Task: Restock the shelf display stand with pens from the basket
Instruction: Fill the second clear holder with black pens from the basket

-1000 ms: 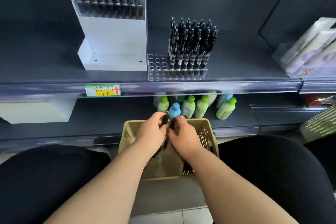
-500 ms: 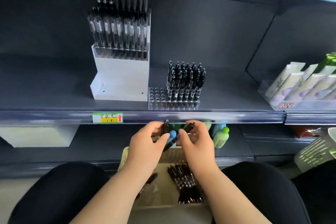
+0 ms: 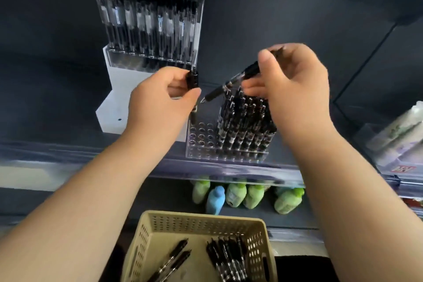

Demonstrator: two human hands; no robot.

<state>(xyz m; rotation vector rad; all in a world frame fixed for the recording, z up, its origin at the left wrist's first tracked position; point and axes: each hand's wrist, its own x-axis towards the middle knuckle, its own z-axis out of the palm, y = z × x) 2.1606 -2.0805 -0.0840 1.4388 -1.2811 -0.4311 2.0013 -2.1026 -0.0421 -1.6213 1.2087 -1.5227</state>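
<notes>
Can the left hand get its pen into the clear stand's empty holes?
Probably yes: the left hand holds its pen just above the stand, over its empty left holes; nothing blocks them.

Display stand [image 3: 201, 142] left holes free; upright pens [image 3: 247, 121] block right (white rack [image 3: 119, 98] beside).

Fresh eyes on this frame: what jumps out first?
Two hands at centre: the left hand grips a black pen upright above the empty left holes of the clear stand, the right hand holds a second pen slanted over its packed right side. Below sits a beige basket with more pens.
</notes>
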